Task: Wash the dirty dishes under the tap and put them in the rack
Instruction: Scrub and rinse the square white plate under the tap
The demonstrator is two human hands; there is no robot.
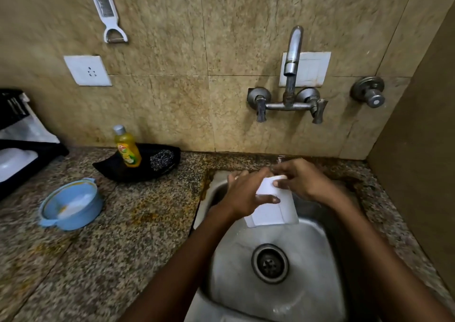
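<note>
Both hands (246,193) grip square white dish (273,208) over steel sink (307,284).

Two bare forearms, no sleeves; hands (248,193) bare, no rings, gloves.

We get just one view, a wide-angle camera worn on the head, looking forward and steeply down. We sit close over the sink (307,235), its drain (270,263) low in the middle of the picture. Both forearms reach in from the bottom edge. Straight ahead we face the tiled wall (197,51) with the tap (291,58), and off to the left stretches the stone counter (110,223). The wide lens bends the edges outward.
</note>
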